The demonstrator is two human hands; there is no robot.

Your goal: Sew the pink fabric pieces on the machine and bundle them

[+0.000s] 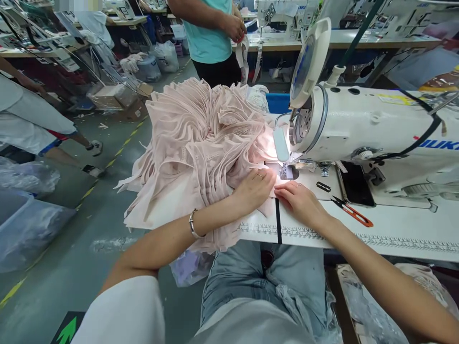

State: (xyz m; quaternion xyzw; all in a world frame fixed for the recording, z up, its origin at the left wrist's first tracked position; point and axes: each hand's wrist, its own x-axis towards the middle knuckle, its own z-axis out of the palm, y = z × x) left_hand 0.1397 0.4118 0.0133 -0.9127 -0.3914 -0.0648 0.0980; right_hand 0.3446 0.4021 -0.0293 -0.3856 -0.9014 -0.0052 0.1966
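A white sewing machine (358,124) stands to the right, its lamp lighting the presser foot (284,171). A large heap of pale pink fabric pieces (208,138) lies left of the needle and hangs over the table's front edge. My left hand (256,190), with a ring and a bracelet, is closed on the pale pink fabric just left and in front of the foot. Close beside it, my right hand (297,198) pinches the fabric's edge in front of the foot. Its fingertips are partly hidden against the cloth.
Right of my right hand lie a black razor blade (323,187) and orange-handled thread snips (353,211). A printed ruler (394,242) runs along the table's front edge. Behind the heap stands a person in a turquoise shirt (208,33); another person walks at left.
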